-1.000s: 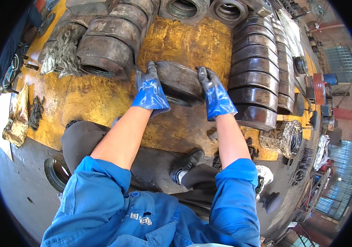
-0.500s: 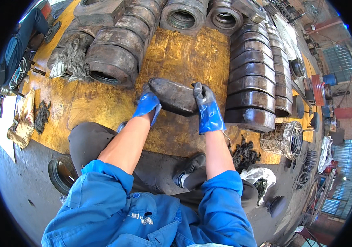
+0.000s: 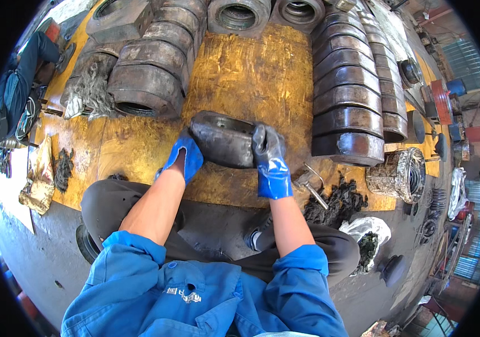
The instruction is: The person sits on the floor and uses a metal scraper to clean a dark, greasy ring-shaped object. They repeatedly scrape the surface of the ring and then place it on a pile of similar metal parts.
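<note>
A thick, dark metal ring (image 3: 223,145), greasy and tilted so that part of its bore shows along the top, is held between both hands over the yellow-brown board. My left hand (image 3: 186,151), in a blue glove, grips its left end; those fingers are mostly hidden behind the metal. On the opposite end, my right hand (image 3: 270,157) wraps its dark-stained gloved fingers over the edge. Just right of that hand, a metal T-shaped tool (image 3: 312,188) lies on the board beside dark shreds of waste (image 3: 338,208).
Rows of similar rings lie on the left (image 3: 149,84) and right (image 3: 348,123) of the stained board (image 3: 251,73). A grimy cylinder (image 3: 394,175) and a white plastic bag (image 3: 372,230) are at the right. Fibrous rags (image 3: 95,90) lie on the left row. Another person's leg (image 3: 32,62) shows at far left.
The ring has turned in my hands, so its bore now shows at the top. My right hand has shifted left and slightly down, uncovering the T-shaped tool. The view has shifted slightly.
</note>
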Demonstrator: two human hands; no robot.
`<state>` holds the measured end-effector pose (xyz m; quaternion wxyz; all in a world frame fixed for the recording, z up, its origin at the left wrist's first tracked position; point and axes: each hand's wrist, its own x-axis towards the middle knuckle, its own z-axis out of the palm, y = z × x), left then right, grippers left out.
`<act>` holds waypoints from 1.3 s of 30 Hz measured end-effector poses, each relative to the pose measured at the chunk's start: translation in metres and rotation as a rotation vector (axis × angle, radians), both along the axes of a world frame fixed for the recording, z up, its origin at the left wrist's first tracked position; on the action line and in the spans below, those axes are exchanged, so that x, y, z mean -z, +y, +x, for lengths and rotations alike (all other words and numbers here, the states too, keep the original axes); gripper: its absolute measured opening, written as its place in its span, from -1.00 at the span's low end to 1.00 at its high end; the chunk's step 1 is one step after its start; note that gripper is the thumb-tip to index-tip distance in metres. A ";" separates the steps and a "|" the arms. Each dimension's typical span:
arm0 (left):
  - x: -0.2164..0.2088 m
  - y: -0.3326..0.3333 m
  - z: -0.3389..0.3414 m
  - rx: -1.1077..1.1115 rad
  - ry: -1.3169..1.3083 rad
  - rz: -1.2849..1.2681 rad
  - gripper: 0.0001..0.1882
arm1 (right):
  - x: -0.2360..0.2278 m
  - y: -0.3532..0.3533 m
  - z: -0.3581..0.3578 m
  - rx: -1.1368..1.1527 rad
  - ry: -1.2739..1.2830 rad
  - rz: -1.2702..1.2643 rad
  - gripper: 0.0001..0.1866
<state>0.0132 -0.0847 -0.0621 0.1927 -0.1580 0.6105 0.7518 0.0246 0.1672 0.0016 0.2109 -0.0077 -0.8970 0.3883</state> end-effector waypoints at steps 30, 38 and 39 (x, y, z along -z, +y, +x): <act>-0.014 0.092 -0.101 -0.649 -0.073 0.322 -0.54 | -0.019 0.086 -0.122 -0.256 -0.720 -0.311 -0.31; -0.060 0.139 -0.132 -0.333 -0.276 0.373 -0.47 | -0.008 0.097 -0.024 -0.109 -0.467 -0.544 -0.41; -0.069 0.145 -0.134 -0.285 -0.203 0.296 -0.44 | -0.012 0.081 -0.007 -0.023 -0.391 -0.648 -0.44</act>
